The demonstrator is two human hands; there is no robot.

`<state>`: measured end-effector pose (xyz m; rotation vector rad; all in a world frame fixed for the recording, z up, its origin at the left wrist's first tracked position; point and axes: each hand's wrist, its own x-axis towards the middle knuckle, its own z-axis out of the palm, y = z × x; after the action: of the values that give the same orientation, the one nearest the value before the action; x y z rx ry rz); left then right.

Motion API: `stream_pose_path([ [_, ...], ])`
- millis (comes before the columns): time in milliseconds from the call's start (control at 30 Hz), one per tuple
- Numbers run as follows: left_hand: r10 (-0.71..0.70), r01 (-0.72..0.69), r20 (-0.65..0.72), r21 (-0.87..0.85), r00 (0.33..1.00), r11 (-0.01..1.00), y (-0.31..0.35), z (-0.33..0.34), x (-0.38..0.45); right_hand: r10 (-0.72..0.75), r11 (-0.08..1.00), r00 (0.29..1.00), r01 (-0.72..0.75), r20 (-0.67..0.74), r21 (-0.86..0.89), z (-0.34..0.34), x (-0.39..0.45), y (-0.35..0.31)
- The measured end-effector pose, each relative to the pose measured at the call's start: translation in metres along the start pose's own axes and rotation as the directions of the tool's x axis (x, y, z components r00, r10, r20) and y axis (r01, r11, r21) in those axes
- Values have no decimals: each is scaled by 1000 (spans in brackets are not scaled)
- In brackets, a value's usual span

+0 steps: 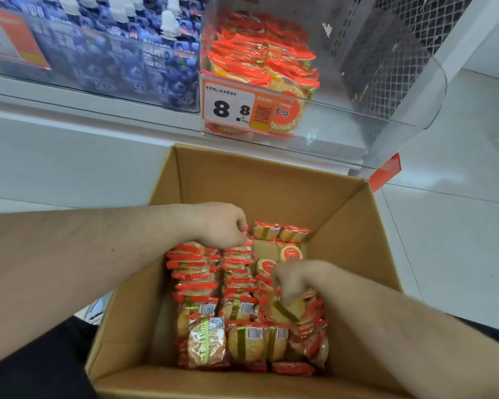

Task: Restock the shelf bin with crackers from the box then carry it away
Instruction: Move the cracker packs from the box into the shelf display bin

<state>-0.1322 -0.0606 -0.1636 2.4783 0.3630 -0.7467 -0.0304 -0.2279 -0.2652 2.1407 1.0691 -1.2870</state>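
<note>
Open cardboard box [271, 180] sits on the floor right in front of the person, flaps up. Inside it, cracker packs [213, 286] in red-and-clear wrappers: nearest row lies flat with barcodes up, behind that two stacks stand on edge, and a few loose packs lie at the far right corner. A patch of bare cardboard bottom shows near the far end.

Both forearms reach down into the box. Right hand [293, 279] is over the right side of the packs, grip curled and pinching a cracker pack [290, 309] at its top edge; that pack is tilted, green band showing. The hand is blurred, so exact finger placement is hard to read. Left hand [224, 224] is further in, at the far end of the left stacks, fingers curled down onto the tops of packs there, pinching at a wrapper edge; which single pack, cannot tell.

Beyond the box, a clear plastic shelf bin [372, 116] on the white shelf [69, 110]. Bin holds the same cracker packs piled on its left half; right half is bare. Price tag [231, 108] reading 8.8 is on the bin front. Left of the bin, blue blueberry-print cartons [113, 53] behind a clear rail.
</note>
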Motion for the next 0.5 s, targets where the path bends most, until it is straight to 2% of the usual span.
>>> stream_pose_path([
  [67, -98, 100, 18, -177, 995, 979, -1, -3, -1, -76, 986, 987, 96, -145, 134, -29, -18, 6],
  [100, -180, 191, 65, -321, 982, 928, 0, -4, -2, -101, 971, 963, 151, -252, 188, -49, -32, 8],
  [133, -254, 286, 131, -472, 958, 834, 0, -4, -1, -119, 950, 921, 214, -372, 228, -64, -46, 8],
  [200, -319, 427, 292, -712, 902, 557, -2, -3, 0, -167, 850, 809, 408, -564, 333, -81, -71, 0],
  [267, -308, 496, 415, -825, 856, 269, -6, -3, 1, -214, 756, 690, 565, -691, 330, -83, -86, -17],
  [300, -281, 491, 435, -855, 855, 169, -8, -2, 3, -230, 744, 648, 598, -726, 297, -83, -89, -24],
  [367, -246, 418, 385, -903, 890, 97, -14, 0, 8, -269, 758, 613, 611, -743, 229, -82, -89, -35],
  [400, -243, 375, 343, -922, 907, 99, -16, 0, 9, -284, 764, 627, 605, -726, 223, -81, -88, -38],
  [500, -276, 269, 220, -950, 936, 158, -24, -3, 10, -231, 723, 740, 565, -631, 398, -74, -69, -30],
])
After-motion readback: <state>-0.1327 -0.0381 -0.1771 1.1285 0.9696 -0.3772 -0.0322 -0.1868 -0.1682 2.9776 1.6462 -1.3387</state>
